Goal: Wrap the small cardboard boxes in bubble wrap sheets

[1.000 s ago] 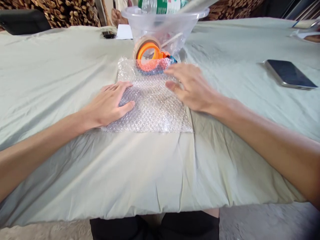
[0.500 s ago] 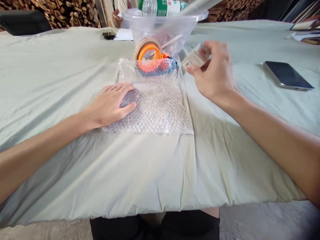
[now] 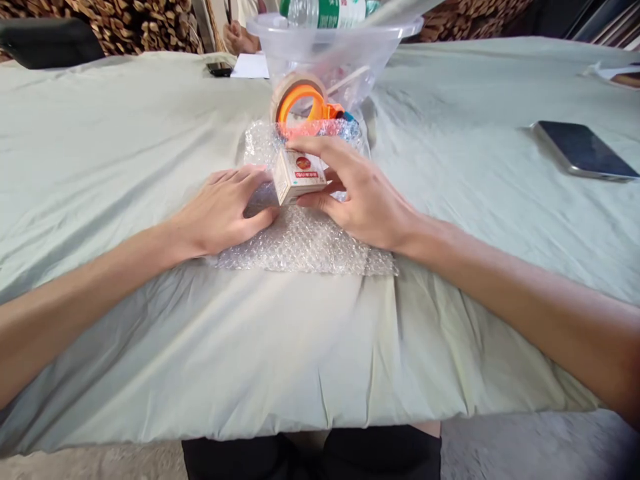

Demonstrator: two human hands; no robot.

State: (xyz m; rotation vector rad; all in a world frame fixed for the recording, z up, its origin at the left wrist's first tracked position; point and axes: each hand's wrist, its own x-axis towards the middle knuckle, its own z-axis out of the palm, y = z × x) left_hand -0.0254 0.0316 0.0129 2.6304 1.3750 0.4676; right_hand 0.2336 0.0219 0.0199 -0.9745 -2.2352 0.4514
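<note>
A sheet of bubble wrap (image 3: 305, 243) lies on the pale green tablecloth (image 3: 125, 147). My left hand (image 3: 223, 210) rests flat on its left part, fingers stretched out. My right hand (image 3: 357, 193) grips a small white and red box (image 3: 299, 176) over the middle of the sheet, thumb below and fingers on top. The box stands close to my left fingertips. An orange tape dispenser (image 3: 300, 100) sits at the sheet's far edge.
A clear plastic bowl (image 3: 340, 43) with a green-labelled bottle (image 3: 327, 10) stands behind the dispenser. A phone (image 3: 583, 150) lies at the right, a small dark device (image 3: 219, 68) and white paper (image 3: 250, 65) farther back. Another person's hand (image 3: 239, 37) shows at the far edge.
My right hand went right, picked up the small box beside the bowl, and brought it back onto the bubble wrap. My left hand stayed flat on the sheet.
</note>
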